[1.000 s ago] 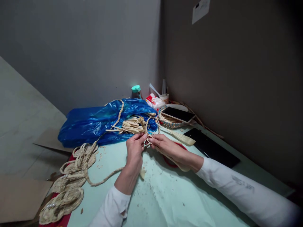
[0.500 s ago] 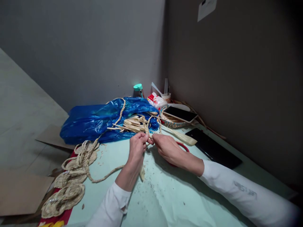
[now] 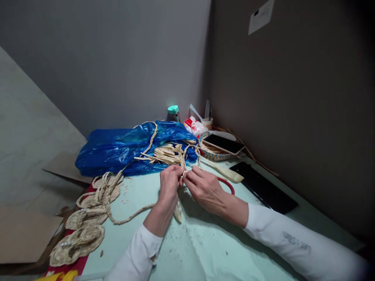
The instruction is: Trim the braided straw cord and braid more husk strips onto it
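Observation:
Between my fingertips is the end of a pale braided cord point(image 3: 181, 156) of dried plant strips, rising away from me. My left hand point(image 3: 170, 181) pinches it from the left. My right hand point(image 3: 206, 189) is closed against the same spot, fingertips nearly touching the left ones. A strip end point(image 3: 177, 214) hangs below my left hand. Just beyond lies a bundle of loose dried strips point(image 3: 167, 153) on a blue plastic bag point(image 3: 108, 150). A red handle loop point(image 3: 227, 185), perhaps of scissors, shows partly behind my right hand.
Coiled braided loops point(image 3: 88, 218) lie along the table's left edge. At right are a dark flat tablet-like slab point(image 3: 263, 187), a wide pale husk point(image 3: 225, 171) and a phone point(image 3: 224, 143) on a round woven basket point(image 3: 215, 156). A green-capped jar point(image 3: 173, 111) stands by the wall.
My right hand has turned and drawn slightly closer, its fingers now more bent at the cord. My left hand keeps its pinch. The view has shifted a little.

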A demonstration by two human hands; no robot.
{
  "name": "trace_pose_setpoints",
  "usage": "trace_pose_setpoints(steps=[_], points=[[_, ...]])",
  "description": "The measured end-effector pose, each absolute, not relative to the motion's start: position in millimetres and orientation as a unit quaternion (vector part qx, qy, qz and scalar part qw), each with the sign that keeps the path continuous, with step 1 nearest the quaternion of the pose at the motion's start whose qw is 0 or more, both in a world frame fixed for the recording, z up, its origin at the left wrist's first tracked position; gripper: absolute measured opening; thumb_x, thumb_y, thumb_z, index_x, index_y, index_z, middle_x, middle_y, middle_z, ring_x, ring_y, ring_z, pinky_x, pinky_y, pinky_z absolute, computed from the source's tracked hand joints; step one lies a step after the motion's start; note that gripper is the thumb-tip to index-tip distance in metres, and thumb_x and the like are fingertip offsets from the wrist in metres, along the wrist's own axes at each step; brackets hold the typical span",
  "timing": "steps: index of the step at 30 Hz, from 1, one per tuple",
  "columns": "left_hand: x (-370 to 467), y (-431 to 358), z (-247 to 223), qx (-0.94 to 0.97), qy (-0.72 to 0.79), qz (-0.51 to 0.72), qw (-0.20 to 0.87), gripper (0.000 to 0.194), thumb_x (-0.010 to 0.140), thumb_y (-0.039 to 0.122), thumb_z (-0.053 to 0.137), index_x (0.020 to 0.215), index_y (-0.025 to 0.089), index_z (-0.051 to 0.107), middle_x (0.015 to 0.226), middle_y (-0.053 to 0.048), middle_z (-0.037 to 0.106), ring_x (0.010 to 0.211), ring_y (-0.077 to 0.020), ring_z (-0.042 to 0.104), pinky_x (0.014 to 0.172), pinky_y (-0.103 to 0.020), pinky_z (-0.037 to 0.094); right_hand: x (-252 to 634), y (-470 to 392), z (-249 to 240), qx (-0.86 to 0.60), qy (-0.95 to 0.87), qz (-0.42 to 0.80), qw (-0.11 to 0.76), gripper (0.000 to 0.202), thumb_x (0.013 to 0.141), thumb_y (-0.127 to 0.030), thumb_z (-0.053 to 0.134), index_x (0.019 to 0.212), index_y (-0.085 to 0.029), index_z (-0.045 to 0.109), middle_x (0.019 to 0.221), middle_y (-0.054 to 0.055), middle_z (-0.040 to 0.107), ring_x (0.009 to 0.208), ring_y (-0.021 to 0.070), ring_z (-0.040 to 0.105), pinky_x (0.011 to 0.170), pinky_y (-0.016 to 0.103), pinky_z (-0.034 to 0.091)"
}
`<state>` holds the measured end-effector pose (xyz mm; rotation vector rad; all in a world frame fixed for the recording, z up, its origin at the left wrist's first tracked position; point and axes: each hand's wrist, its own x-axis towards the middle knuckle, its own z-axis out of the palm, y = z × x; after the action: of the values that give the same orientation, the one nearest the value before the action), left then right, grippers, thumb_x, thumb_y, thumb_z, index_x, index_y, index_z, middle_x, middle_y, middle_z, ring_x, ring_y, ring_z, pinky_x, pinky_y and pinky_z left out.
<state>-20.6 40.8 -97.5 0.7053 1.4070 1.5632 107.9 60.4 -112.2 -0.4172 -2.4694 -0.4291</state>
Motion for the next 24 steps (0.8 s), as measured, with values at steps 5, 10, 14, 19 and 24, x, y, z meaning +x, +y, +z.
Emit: trace_pose_setpoints(steps=[5,10,14,19,24], points=[[-25,40,-97,0.282,0.555,0.640,0.451,0.010,0.059,0.016,0.066,0.055,0.014,0.057,0.046,0.004,0.050,0.040,-0.0043,0.035,0.042,-0.018,0.022,106,60,-99,-0.176,-0.933,0.007,0.314,0.020,0.080,-0.014,0.051,0.096,-0.013,0.061,0.094,0.011,0.061,0.084,0.0229,0.048,0.074,0.038,0.040],[-26,41,-97,0.314,0.529,0.627,0.477,0.018,0.061,0.026,0.070,0.058,0.014,0.057,0.047,0.003,0.053,0.037,-0.0034,0.033,0.040,-0.018,0.021,113,76,-85,-0.317,-0.812,0.312,0.378,0.021,0.090,-0.028,0.046,0.100,-0.015,0.058,0.098,0.009,0.061,0.091,0.0207,0.054,0.083,0.036,0.041],[-23,41,-99,0.341,0.521,0.614,0.485,0.017,0.060,0.026,0.070,0.063,0.015,0.057,0.050,0.001,0.057,0.044,-0.0099,0.050,0.047,-0.021,0.036,110,80,-94,-0.247,-0.694,0.621,0.268,0.029,0.090,-0.047,0.048,0.087,-0.018,0.052,0.080,0.000,0.054,0.067,0.0127,0.049,0.062,0.027,0.039],[-24,44,-103,0.381,0.520,0.598,0.477,0.016,0.063,0.024,0.067,0.068,0.017,0.054,0.050,0.003,0.057,0.044,-0.0102,0.051,0.049,-0.020,0.036,107,80,-104,-0.253,-0.631,0.682,0.270,0.031,0.085,-0.048,0.056,0.077,-0.019,0.046,0.066,-0.005,0.039,0.052,0.0074,0.028,0.047,0.024,0.018],[-27,44,-100,0.408,0.508,0.586,0.481,0.027,0.065,0.022,0.064,0.085,0.022,0.046,0.051,0.006,0.058,0.043,-0.0118,0.051,0.049,-0.020,0.035,110,83,-104,-0.240,-0.636,0.674,0.288,0.036,0.087,-0.051,0.053,0.071,-0.018,0.048,0.059,-0.007,0.033,0.050,0.0074,0.020,0.046,0.024,0.013]])
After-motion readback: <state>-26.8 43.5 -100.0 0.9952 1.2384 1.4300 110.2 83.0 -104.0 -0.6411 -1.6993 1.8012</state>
